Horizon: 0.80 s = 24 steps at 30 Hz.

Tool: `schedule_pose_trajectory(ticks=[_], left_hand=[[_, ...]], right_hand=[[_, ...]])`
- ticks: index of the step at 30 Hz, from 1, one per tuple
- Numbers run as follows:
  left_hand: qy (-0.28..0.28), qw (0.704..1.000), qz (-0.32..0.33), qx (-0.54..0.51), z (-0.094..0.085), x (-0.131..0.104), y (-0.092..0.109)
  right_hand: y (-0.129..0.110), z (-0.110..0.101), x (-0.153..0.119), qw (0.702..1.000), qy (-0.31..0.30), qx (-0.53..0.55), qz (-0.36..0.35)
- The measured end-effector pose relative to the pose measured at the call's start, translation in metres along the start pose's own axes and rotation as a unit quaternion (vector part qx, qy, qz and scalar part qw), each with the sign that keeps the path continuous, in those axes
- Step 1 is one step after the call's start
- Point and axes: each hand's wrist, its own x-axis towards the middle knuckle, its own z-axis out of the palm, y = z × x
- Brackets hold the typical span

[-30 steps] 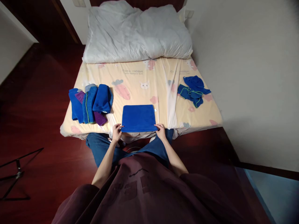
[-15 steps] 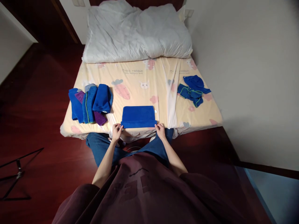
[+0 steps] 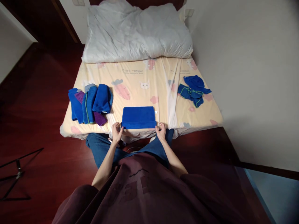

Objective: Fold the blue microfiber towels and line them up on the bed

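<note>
A blue towel lies folded on the near edge of the bed, with a narrow strip turned over along its front. My left hand is at its front left corner, the thumb on the cloth and the other fingers curled beside the edge. At the front right corner, my right hand grips in much the same way, thumb against the cloth. What the fingertips do under the edge is partly hidden. A small white tag sticks out on the towel's right side.
Folded blue, purple and grey cloths overlap on the bed's left. Crumpled blue cloths, some green-edged, lie at the right. A pale quilt covers the far end of the patterned sheet. A black stand is on the floor, left.
Both hands have shifted slightly at the front corners, their fingers now more spread from the thumbs. The towel's turned-over strip lies flatter, and its ends no longer jut out sideways.
</note>
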Motion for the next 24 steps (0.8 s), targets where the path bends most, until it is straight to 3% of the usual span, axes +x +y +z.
schedule_pose_trajectory(ticks=[2,5,9,14,24], left_hand=[[-0.040,0.997,0.066,0.026,-0.004,-0.001,0.009],[-0.151,0.976,0.146,0.059,-0.006,0.003,0.019],[-0.250,0.944,0.184,0.113,0.001,0.010,0.019],[-0.252,0.937,0.176,0.166,0.012,0.015,0.012],[-0.271,0.914,0.147,0.263,0.016,0.028,0.016]], right_hand=[[-0.012,-0.006,-0.002,0.999,-0.014,-0.014,-0.050],[-0.027,-0.011,-0.002,0.986,-0.100,-0.035,-0.129],[-0.029,-0.007,0.005,0.961,-0.193,-0.067,-0.185],[-0.020,0.002,0.013,0.948,-0.228,-0.119,-0.187],[-0.012,0.008,0.016,0.944,-0.210,-0.162,-0.196]])
